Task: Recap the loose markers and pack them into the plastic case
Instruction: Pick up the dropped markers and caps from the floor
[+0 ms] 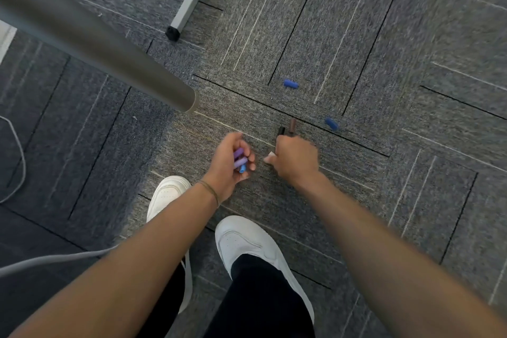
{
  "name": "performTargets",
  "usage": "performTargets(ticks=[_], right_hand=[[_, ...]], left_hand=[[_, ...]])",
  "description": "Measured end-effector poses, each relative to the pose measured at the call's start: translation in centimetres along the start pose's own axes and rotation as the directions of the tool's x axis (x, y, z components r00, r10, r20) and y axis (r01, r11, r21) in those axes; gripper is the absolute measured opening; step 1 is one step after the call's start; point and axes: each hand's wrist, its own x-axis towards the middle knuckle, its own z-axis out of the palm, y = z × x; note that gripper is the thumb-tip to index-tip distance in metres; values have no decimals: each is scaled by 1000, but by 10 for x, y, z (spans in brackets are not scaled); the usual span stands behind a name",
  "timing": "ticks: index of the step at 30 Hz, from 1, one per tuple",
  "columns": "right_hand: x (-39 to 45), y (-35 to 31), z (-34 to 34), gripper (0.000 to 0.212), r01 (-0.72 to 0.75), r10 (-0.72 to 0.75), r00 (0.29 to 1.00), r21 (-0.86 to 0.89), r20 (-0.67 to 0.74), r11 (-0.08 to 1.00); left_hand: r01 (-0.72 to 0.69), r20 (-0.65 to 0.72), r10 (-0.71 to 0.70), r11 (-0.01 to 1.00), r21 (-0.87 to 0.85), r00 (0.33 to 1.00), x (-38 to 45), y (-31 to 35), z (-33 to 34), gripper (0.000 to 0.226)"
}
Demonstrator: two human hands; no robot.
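Head view, looking down at a carpeted floor (356,35). The left hand (233,164) lies palm up, fingers curled round a cluster of purple and blue caps (239,161). The right hand (295,158) is clenched on markers: a black tip (281,130) and a brown tip (293,126) stick out beyond its knuckles, and a white end (270,158) shows at its thumb side. Two blue caps lie loose on the carpet, one (331,123) just beyond and to the right of the right hand, one (290,83) farther ahead. White shoes (247,241) stand below the hands.
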Motion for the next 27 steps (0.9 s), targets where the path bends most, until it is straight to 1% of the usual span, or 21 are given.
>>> performTargets(ticks=[2, 3, 4, 5, 7, 8, 9, 10, 11, 13, 16, 17, 19, 20, 21, 22, 23, 24, 25, 26, 27], right_hand=[[1, 2, 0, 32, -25, 22, 999, 90, 27, 996], [3, 4, -1, 30, -61, 53, 998, 209, 44, 976], [4, 8, -2, 28, -102, 84, 994, 367, 64, 925], [4, 13, -3, 28, -138, 102, 990, 550, 97, 824], [-1, 26, -10, 30, -197, 100, 980, 846, 170, 496], [-3, 34, -15, 31, -214, 77, 977, 921, 200, 325], [-6, 41, -20, 31, -227, 52, 974, 954, 221, 194], [-8, 47, -24, 31, -235, 28, 972, 965, 234, 114], [-9, 52, -29, 33, -242, 7, 970, 967, 242, 78], [-9, 58, -35, 45, -254, -3, 967, 965, 255, 72], [-7, 64, -45, 53, -295, 89, 954, 949, 286, 110], [-5, 66, -48, 50, -291, 117, 955, 941, 273, 175], [0, 69, -52, 43, -265, 156, 963, 872, 219, 411], [4, 69, -51, 42, -250, 176, 967, 805, 182, 539], [9, 68, -49, 42, -240, 200, 969, 723, 142, 648], [15, 67, -47, 44, -239, 222, 969, 643, 108, 728], [22, 64, -45, 46, -242, 237, 968, 568, 84, 787], [29, 61, -42, 47, -246, 247, 967, 494, 65, 834], [35, 57, -41, 48, -247, 253, 967, 424, 43, 871], [41, 54, -38, 49, -240, 252, 968, 368, 17, 898], [46, 49, -35, 50, -228, 246, 969, 319, -18, 920]], left_hand=[[-42, -109, 62, 984, 175, 992, 4, 2, 2, 51], [-62, -150, 108, 957, 282, 983, 8, 2, 3, 52], [-83, -168, 157, 921, 380, 973, 13, 1, 5, 52], [-112, -165, 212, 876, 469, 963, 19, -1, 7, 52], [-167, -129, 317, 754, 635, 939, 30, -3, 16, 48], [-181, -107, 365, 670, 720, 925, 35, -3, 22, 46], [-184, -81, 412, 564, 805, 907, 40, -2, 29, 45], [-179, -49, 456, 442, 879, 888, 44, -1, 36, 45], [-166, -10, 485, 320, 933, 875, 49, 1, 42, 46], [-145, 66, 496, 123, 982, 866, 56, 4, 52, 49], [-135, 169, 464, -108, 985, 870, 64, 9, 61, 50], [-132, 192, 450, -162, 978, 872, 65, 10, 62, 49], [-142, 226, 439, -216, 966, 869, 66, 11, 63, 43], [-166, 244, 444, -206, 964, 862, 66, 11, 63, 38], [-201, 251, 446, -157, 967, 859, 65, 10, 60, 33], [-250, 237, 450, -33, 968, 861, 63, 10, 58, 28], [-293, 189, 448, 177, 939, 874, 60, 11, 57, 23], [-317, 113, 428, 443, 838, 897, 56, 13, 55, 21], [-316, 36, 390, 685, 656, 920, 51, 17, 54, 21], [-289, -20, 332, 847, 445, 943, 44, 23, 53, 21], [-250, -36, 268, 934, 256, 963, 38, 30, 51, 21]])
